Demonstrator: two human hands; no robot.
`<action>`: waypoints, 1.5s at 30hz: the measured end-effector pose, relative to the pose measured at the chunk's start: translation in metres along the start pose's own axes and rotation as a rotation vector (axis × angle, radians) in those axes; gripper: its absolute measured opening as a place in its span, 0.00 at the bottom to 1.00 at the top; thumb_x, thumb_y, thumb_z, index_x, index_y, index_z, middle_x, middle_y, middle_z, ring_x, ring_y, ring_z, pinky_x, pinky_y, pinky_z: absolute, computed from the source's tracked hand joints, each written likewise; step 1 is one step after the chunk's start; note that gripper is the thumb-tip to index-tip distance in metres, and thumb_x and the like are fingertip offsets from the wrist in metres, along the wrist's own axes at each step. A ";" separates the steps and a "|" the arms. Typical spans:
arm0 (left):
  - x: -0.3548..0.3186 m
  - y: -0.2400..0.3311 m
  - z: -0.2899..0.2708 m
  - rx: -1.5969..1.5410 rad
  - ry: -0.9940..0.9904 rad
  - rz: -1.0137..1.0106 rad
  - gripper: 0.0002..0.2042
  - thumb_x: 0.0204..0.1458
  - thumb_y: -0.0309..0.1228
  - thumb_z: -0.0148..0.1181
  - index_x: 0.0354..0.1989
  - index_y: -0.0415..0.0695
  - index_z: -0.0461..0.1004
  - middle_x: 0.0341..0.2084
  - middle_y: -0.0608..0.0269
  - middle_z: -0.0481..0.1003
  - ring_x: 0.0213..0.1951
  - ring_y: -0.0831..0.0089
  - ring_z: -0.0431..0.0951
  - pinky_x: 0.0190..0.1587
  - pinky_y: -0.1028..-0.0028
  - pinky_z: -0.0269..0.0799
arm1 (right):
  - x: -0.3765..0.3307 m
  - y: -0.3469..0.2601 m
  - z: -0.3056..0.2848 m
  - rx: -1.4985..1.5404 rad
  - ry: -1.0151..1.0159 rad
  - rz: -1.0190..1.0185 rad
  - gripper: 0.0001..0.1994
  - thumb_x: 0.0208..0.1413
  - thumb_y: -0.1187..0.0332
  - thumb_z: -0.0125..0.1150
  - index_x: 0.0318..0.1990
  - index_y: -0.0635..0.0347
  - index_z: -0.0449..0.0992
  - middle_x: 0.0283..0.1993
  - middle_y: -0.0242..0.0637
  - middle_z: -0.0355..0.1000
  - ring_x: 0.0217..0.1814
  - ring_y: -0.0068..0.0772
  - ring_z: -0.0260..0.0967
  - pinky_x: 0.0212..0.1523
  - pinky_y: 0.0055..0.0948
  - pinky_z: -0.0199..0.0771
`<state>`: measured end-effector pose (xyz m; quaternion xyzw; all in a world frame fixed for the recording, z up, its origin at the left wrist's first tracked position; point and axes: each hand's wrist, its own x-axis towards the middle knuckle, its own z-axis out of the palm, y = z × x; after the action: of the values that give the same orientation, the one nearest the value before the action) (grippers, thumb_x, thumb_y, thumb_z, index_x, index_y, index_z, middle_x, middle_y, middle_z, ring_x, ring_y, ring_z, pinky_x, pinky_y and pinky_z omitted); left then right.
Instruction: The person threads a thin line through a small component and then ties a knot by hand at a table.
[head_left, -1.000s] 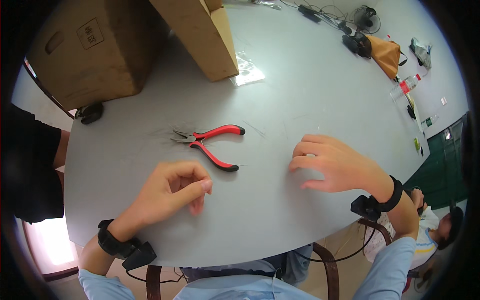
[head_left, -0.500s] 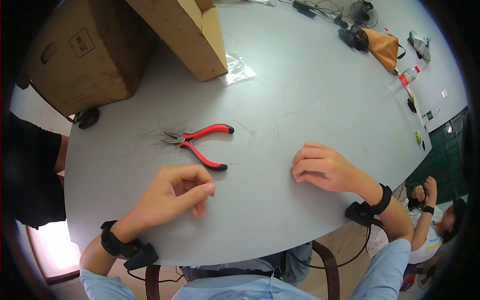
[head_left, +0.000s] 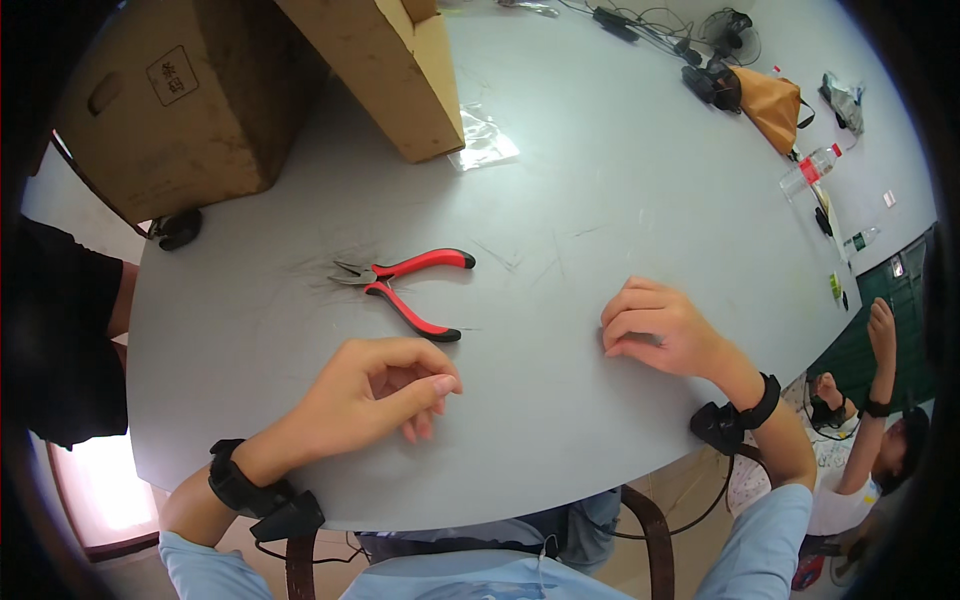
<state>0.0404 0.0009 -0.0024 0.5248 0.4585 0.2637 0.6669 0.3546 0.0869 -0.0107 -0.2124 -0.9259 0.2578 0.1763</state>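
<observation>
Red-and-black-handled metal pliers (head_left: 383,271) are untouched; nothing visible is held by left hand (head_left: 375,395) or right hand (head_left: 665,332), fingers curled together.

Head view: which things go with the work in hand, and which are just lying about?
Likely part of the work:
red-handled pliers, lying just beyond the left hand, untouched

Apparently just lying about:
large carton
long cardboard box
clear plastic bag
orange bag
red-capped bottle
</observation>
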 end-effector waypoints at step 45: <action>0.023 0.011 -0.002 -0.465 0.100 0.032 0.22 0.57 0.44 0.49 0.46 0.34 0.71 0.33 0.58 0.74 0.25 0.77 0.74 0.24 0.78 0.73 | 0.104 -0.031 0.004 -0.154 0.235 -0.253 0.05 0.46 0.76 0.57 0.32 0.60 0.70 0.26 0.35 0.68 0.29 0.35 0.66 0.26 0.29 0.68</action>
<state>0.0498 0.0242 0.0003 0.3508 0.4095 0.3983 0.7420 0.2553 0.1118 0.0254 -0.1360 -0.9352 0.1355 0.2976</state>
